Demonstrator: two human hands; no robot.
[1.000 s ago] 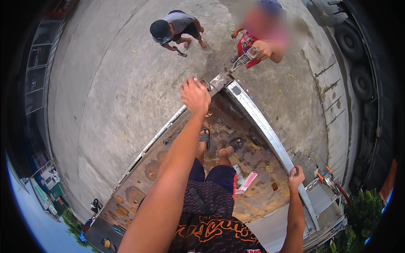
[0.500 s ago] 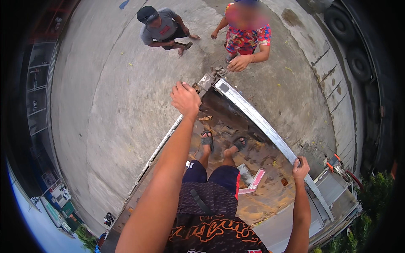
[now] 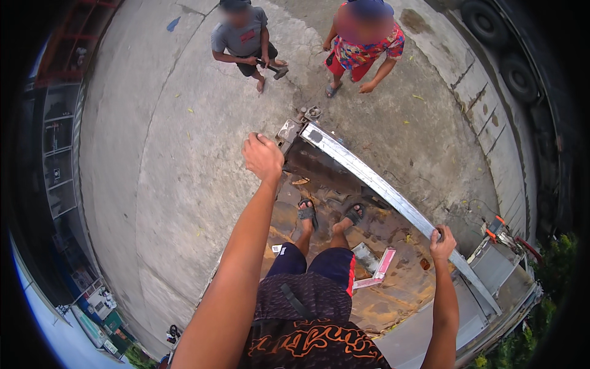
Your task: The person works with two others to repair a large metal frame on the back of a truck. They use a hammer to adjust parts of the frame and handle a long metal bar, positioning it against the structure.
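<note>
My left hand (image 3: pixel 263 155) is closed over the left side rail of the rusty bed I stand in, beside the worn metal corner post (image 3: pixel 287 130). The fingertips are partly hidden. With my right hand (image 3: pixel 442 242) I grip the long silver metal rail (image 3: pixel 375 178), its fingers wrapped over the top edge. This rail slants from the far corner toward the lower right. Between my arms lies the stained brown bed floor (image 3: pixel 405 289), with my sandalled feet on it. A pink-and-white angled piece (image 3: pixel 384 263) rests near my right leg.
Beyond the corner, a person in a grey shirt (image 3: pixel 246 38) holds a hammer (image 3: pixel 278 71); another in a floral shirt (image 3: pixel 359 52) stands alongside. Large black tyres (image 3: pixel 519 79) line the far right. An orange-and-grey device (image 3: pixel 493 227) with cables sits past the rail's near end.
The floral-shirted person's hand has drawn back from the corner, and both people stand differently. The view has shifted slightly; my two hands keep their places on the rails.
</note>
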